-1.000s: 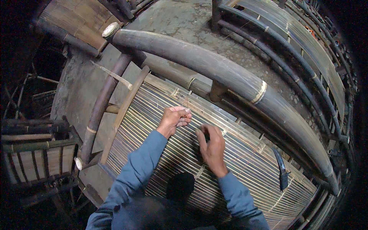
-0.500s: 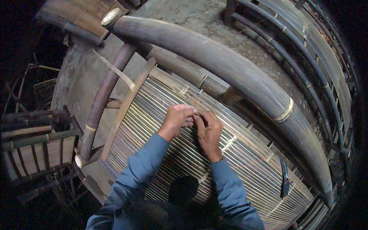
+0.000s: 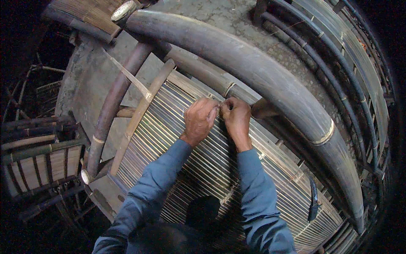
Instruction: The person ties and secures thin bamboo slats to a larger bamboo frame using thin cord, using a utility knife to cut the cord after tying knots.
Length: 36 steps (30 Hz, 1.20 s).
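A panel of thin, pale and dark bamboo slats (image 3: 141, 146) slopes across the middle, set in a bamboo frame. My left hand (image 3: 198, 120) and my right hand (image 3: 237, 120) meet at its far edge, fingertips almost touching. Both are closed in a pinch. Whatever sits between the fingers is too small to make out. Pale ties (image 3: 261, 155) bind the slats along the far side, right of my hands. On the panel's right part lies a knife (image 3: 313, 199) with a dark handle.
A thick bamboo pole (image 3: 237, 53) arches beyond the panel, joined to a slanting pole (image 3: 116, 97) on the left. A pointed bamboo strip (image 3: 127, 75) sticks out from the wooden end bar (image 3: 135, 122). Other bamboo furniture stands at the left (image 3: 44, 169) and far right (image 3: 325, 46).
Both hands have moved up toward the panel's far edge, still pinched close together. My left hand has turned so that its back shows more. The view has shifted slightly.
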### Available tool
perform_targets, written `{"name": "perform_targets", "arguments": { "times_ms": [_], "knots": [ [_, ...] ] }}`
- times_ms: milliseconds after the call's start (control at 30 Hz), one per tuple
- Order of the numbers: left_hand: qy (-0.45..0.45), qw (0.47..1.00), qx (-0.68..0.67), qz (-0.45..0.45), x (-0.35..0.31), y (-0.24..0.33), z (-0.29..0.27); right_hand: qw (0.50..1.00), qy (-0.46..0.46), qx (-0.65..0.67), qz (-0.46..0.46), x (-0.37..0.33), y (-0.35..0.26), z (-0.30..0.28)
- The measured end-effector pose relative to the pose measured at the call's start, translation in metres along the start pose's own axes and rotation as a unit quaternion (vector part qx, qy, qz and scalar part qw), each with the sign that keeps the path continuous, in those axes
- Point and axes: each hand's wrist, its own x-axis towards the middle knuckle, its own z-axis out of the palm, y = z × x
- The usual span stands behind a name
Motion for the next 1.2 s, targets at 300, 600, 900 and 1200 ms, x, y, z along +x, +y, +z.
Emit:
{"name": "perform_targets", "arguments": {
  "times_ms": [300, 600, 900, 1200],
  "knots": [
    [-0.019, 0.998, -0.049, -0.02, -0.003, -0.011, 0.005, 0.991, -0.107, -0.003, -0.085, 0.01, 0.001, -0.014],
    [-0.096, 0.918, -0.248, -0.293, -0.006, -0.002, 0.005, 0.999, 0.028, 0.022, -0.03, -0.033, -0.021, -0.011],
    [-0.128, 0.859, -0.377, -0.322, -0.007, -0.009, 0.003, 0.991, -0.063, 0.117, 0.035, -0.024, -0.015, -0.024],
    [-0.188, 0.851, -0.299, -0.387, -0.009, 0.01, -0.001, 0.99, -0.044, 0.092, 0.1, -0.078, -0.025, -0.009]
  ]
}}
